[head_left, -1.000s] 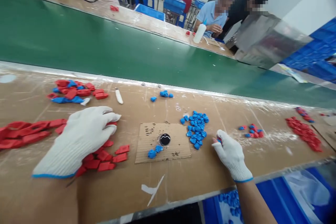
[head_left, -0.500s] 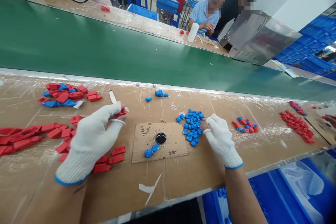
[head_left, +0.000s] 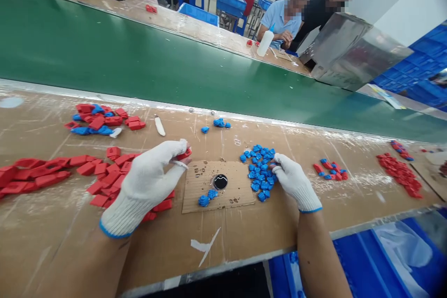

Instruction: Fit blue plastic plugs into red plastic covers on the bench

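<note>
My left hand (head_left: 150, 186), in a white knit glove with bare fingertips, pinches a small red plastic piece (head_left: 184, 154) above the left edge of a cardboard pad (head_left: 239, 195). Set in the pad is a round dark well of liquid (head_left: 220, 181), with blue pieces (head_left: 204, 200) lying beside it. My right hand (head_left: 291, 177), gloved the same way, has its fingers drawn together at the right edge of a pile of small blue pieces (head_left: 257, 174). Whatever those fingertips hold is hidden. Many red pieces (head_left: 110, 179) lie under and left of my left hand.
Mixed red and blue pieces lie in a far-left heap (head_left: 101, 121) and a right cluster (head_left: 331, 170). A white-handled tool (head_left: 159, 125) rests behind my left hand. Beyond runs a green belt (head_left: 167, 65), with people across it. Blue bins (head_left: 363, 260) stand below the front edge.
My left hand has moved right with the red piece, away from the white-handled tool and toward the pad. My right hand stays at the blue pile; the view has shifted slightly.
</note>
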The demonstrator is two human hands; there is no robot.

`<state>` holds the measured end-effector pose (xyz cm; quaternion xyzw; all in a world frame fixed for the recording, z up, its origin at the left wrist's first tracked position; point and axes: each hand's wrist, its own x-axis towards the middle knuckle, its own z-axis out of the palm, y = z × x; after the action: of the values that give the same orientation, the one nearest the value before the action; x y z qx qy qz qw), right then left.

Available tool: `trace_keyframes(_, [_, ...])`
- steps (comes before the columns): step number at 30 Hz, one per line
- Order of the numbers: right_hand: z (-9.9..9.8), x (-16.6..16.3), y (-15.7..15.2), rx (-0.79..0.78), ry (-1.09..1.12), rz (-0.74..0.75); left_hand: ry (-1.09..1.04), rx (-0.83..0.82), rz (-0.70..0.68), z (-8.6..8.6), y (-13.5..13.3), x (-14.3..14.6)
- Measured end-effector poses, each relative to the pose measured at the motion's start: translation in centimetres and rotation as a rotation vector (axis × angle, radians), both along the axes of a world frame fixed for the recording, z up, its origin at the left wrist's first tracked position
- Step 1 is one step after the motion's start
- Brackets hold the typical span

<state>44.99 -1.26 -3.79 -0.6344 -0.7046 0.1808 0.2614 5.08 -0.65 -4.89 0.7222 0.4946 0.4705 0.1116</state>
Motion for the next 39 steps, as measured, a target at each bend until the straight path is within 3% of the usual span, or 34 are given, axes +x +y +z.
trace_keyframes(5, [2.4, -1.4, -0.7, 0.185, 0.185, -0.040, -0.038, -0.025, -0.018, -0.6, -0.1, 0.1])
trace_keyframes(7, [3.7, -3.2, -0.9, 0.201, 0.223, 0.105, -0.037, 0.015, -0.056, -0.7, 0.0, 0.4])
trace_keyframes(12, [5.4, -8.4, -0.7, 0.241, 0.188, 0.626, 0.023, 0.044, -0.124, -0.1, 0.2, 1.1])
trace_keyframes(21, [6.2, -13.2, 1.2, 0.100, -0.213, 0.846, 0.077, -0.009, -0.128, 0.9, 0.0, 1.3])
trace_keyframes(26, [6.3, -13.3, 1.5, 0.020, -0.286, 0.861, 0.089, -0.043, -0.105, 0.7, -0.2, 1.1])
trace_keyframes(34, [5.9, -12.6, 2.4, -0.023, -0.235, 0.689, 0.074, -0.037, -0.139, 1.0, 0.1, 1.2])
trace_keyframes(39, [6.4, -11.8, 1.6, -0.054, 0.135, 0.581, -0.031, -0.049, -0.190, 1.6, -0.4, 1.3])
